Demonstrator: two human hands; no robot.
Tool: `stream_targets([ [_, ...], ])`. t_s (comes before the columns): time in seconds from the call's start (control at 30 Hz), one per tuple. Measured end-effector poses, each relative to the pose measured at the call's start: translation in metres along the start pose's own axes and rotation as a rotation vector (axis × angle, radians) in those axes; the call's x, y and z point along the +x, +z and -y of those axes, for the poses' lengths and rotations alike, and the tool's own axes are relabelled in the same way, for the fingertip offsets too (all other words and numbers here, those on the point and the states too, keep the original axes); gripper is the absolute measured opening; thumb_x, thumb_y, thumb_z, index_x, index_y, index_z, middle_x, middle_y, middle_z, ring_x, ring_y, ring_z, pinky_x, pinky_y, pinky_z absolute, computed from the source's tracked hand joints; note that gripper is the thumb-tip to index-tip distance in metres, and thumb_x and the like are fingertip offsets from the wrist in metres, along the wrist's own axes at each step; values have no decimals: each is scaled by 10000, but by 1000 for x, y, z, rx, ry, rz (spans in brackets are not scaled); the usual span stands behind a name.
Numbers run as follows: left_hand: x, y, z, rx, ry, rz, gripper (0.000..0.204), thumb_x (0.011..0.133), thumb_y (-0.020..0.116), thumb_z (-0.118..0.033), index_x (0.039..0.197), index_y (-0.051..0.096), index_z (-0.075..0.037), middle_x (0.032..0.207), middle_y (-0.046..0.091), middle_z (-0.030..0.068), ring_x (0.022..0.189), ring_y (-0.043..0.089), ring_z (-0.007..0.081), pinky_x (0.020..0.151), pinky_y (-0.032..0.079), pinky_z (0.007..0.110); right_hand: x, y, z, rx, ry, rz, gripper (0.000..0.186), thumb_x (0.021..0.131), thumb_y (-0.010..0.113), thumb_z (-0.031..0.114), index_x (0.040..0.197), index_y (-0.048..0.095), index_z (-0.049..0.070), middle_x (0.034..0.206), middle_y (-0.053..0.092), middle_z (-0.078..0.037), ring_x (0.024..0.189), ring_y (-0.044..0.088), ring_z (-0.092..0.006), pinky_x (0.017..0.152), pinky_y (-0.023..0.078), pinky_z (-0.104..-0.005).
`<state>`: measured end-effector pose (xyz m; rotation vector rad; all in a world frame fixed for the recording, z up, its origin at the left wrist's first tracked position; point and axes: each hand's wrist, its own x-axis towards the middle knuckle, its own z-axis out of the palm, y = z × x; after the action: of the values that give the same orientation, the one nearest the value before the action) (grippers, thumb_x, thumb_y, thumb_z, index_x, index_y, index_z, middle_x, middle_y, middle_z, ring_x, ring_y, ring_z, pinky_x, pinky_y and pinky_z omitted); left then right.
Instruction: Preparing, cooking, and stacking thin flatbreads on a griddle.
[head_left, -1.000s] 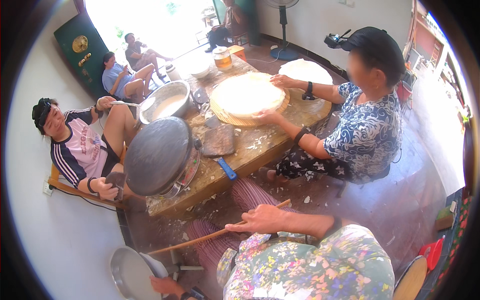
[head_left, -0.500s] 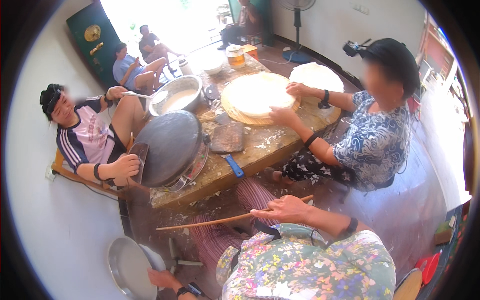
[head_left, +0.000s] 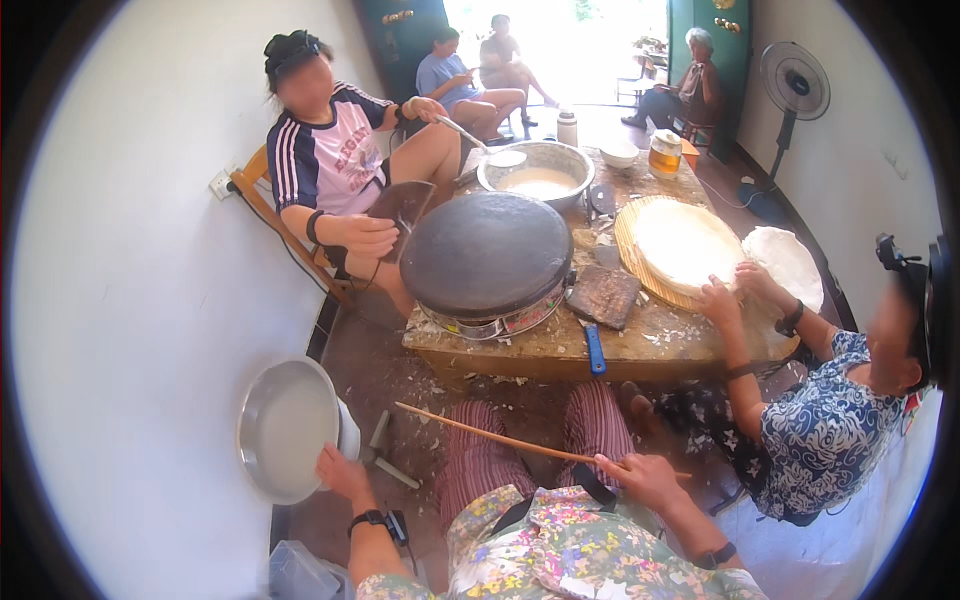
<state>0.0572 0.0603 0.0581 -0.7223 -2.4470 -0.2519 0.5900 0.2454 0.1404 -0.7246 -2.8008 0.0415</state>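
Observation:
My right hand (head_left: 645,478) is closed around a long thin wooden stick (head_left: 500,436), which reaches leftward across my knees. My left hand (head_left: 343,472) is at the near right rim of a metal basin (head_left: 247,425) holding pale liquid, its fingers curled at the edge. Ahead on the wooden table stands a round dark griddle (head_left: 487,250), its surface bare. Left of it, a seated co-worker holds a dark scraper plate (head_left: 402,207) and a ladle (head_left: 507,158) over a pot of batter (head_left: 540,183). At right, another co-worker's hands touch a stack of thin pale pancakes (head_left: 683,240).
A blue-handled tool (head_left: 594,350) lies at the table's front edge, beside a dark worn board (head_left: 604,295). Behind stand a jar of amber liquid (head_left: 664,155), a white bowl (head_left: 619,153) and a floor fan (head_left: 795,85). Several people sit near the doorway.
My view has turned, so the table now sits more squarely ahead. The left co-worker's ladle is now over the batter pot. My right hand keeps the stick; my left stays by the basin rim.

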Motion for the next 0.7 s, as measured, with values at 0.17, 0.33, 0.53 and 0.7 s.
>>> stream_targets([
  [0.17,3,6,-3,32,12,-11,559,689,627,-47,1229,487,-6,1128,540,151,1131,488,328,1037,327,452,12,-10,4,25,-2,-22,545,811,572,129,1329,537,297,662,476,-1,600,573,-165,494,451,-311],
  [0.33,5,-3,-10,16,-4,0,555,685,634,-35,1221,491,-16,1117,533,143,1136,482,323,1040,323,458,18,-15,10,45,-25,-42,536,801,580,115,1307,561,291,649,468,2,596,564,-157,505,449,-304],
  [0.53,3,2,-7,68,-3,-28,544,679,638,-35,1204,495,-21,1089,533,136,1128,487,316,1025,336,457,19,-15,12,33,-39,-49,570,775,576,100,1310,560,295,655,475,7,600,567,-152,508,444,-301],
  [0.7,4,7,-3,48,7,-7,573,696,654,-68,1242,485,-35,1126,547,137,1141,493,315,1022,334,474,22,-23,14,15,-54,-11,580,770,576,99,1318,553,289,668,493,5,609,574,-156,517,450,-302],
])
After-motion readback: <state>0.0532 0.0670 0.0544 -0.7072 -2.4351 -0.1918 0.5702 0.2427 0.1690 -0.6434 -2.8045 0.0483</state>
